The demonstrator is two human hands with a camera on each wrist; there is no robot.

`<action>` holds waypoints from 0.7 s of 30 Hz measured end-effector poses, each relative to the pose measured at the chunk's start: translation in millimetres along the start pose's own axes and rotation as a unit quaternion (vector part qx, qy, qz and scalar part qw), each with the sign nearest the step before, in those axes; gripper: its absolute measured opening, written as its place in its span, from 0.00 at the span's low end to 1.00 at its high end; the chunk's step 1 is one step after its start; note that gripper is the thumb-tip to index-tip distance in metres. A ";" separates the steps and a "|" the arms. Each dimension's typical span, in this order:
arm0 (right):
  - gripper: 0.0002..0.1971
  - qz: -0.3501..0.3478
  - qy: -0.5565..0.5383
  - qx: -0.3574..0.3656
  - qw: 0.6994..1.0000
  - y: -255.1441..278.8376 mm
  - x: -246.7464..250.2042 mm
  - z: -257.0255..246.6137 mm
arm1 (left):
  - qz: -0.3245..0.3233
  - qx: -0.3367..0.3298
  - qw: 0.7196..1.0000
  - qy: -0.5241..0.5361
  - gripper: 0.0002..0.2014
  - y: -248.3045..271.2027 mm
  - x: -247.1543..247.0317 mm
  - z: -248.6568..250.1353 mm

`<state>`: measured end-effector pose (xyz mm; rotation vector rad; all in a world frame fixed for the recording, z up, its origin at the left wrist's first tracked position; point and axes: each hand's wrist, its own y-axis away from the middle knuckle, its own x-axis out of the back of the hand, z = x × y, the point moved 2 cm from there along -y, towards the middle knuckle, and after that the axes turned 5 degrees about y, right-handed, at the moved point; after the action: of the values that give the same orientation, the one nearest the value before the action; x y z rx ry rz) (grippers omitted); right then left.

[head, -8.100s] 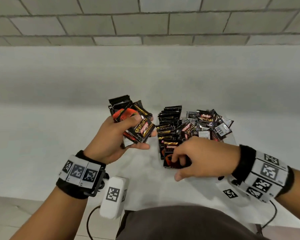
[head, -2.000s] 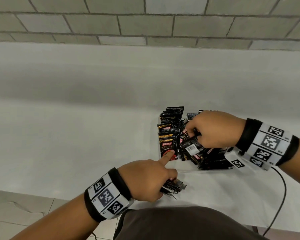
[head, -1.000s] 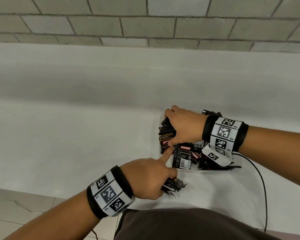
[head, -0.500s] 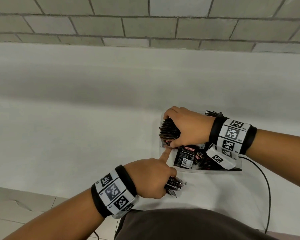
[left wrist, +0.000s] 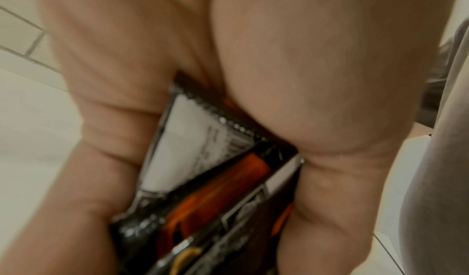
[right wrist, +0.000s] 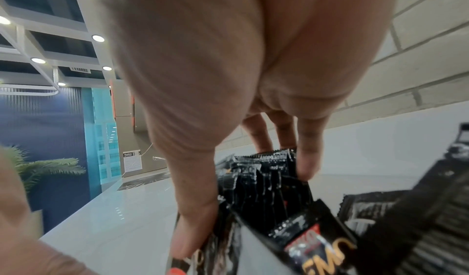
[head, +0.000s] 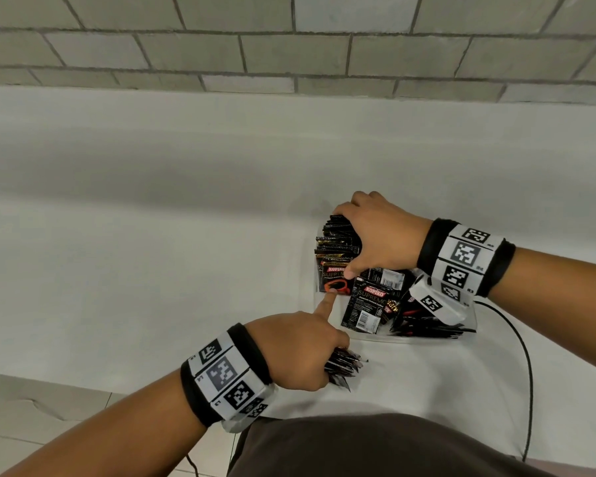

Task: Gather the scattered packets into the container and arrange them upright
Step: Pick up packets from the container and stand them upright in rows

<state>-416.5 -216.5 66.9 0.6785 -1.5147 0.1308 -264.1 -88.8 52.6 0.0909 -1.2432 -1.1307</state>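
Lying open: counter (head: 135, 270) left of container (head: 375, 337). Crowding container's right half: loose packets (head: 375, 304). Blocking the upright row (head: 334, 242): right hand (head: 375, 235).

L wrist: black band (head: 255, 359) w/ white panels, b&w square marker codes.
R wrist: same band (head: 465, 256); black cable (head: 527, 373) trailing.
Arms: bare.
Torso: dark brown garment (head: 375, 445).

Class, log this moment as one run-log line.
left hand: grips spare packets, forefinger on front packet | right hand: clasps upright row | container: loose packets unsorted
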 end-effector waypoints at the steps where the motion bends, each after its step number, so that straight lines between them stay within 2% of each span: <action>1: 0.55 0.005 0.001 0.013 1.000 -0.4 -0.6 -0.5 | 0.000 0.001 1.000 0.000 0.18 -0.6 -0.3 0.1; 4: 0.56 0.015 0.011 0.035 0.999 0.0 -2.9 1.5 | -0.001 0.003 1.000 -0.003 0.20 -1.8 -1.6 0.4; 7: 0.62 0.014 0.020 0.008 1.000 2.2 -4.1 5.6 | 0.002 0.003 1.000 -0.001 0.19 -1.9 -2.6 1.2; 10: 0.67 -0.009 -0.023 -0.013 1.000 3.6 -3.6 7.1 | 0.004 0.004 1.000 0.002 0.19 -2.2 -3.6 1.7; 13: 0.65 -0.030 -0.050 -0.019 0.998 5.8 -1.8 6.6 | 0.003 0.005 1.000 0.005 0.19 -2.3 -3.1 2.2; 17: 0.62 -0.004 -0.065 -0.028 0.998 10.7 -0.1 9.0 | 0.001 0.006 1.000 0.006 0.18 0.7 -0.2 1.6; 21: 0.68 0.012 -0.074 -0.032 0.997 15.0 6.0 17.3 | 0.000 0.005 1.000 0.005 0.17 4.6 -0.1 0.8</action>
<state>-438.3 -214.7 75.9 0.6306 -1.6621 0.0505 -261.9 -86.0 55.7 0.1041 -1.2402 -1.1216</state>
